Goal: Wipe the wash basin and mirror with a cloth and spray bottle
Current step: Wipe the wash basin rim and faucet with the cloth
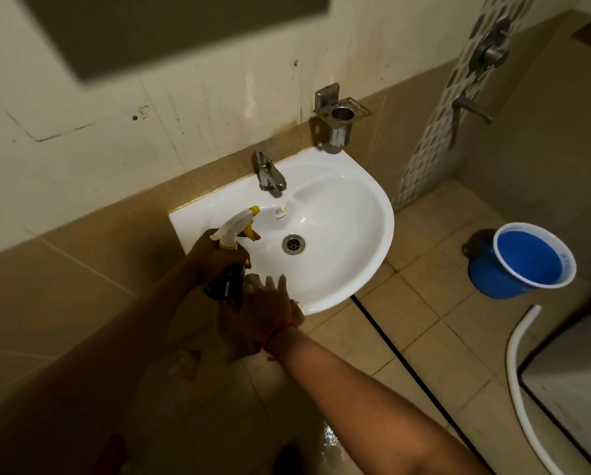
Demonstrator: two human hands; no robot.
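The white wash basin [348, 207] is fixed to the wall, with a steel tap [270, 173] at its back and a drain [293, 243] in the bowl. My left hand [215, 258] grips a dark spray bottle [227, 279] with a white and yellow trigger head, nozzle aimed over the bowl's left side. My right hand [270, 303] lies at the basin's front left rim, fingers stretched out, on a brownish cloth [230, 341] that hangs below the rim. The mirror [156, 32] shows as a dark, blurred rectangle on the wall at upper left.
A steel tumbler holder [340, 118] is mounted on the wall right of the tap. A blue bucket [523, 260] stands on the tiled floor at right, beside a white hose [516, 341] and a black pipe [400, 358]. Shower fittings [489, 53] are on the right wall.
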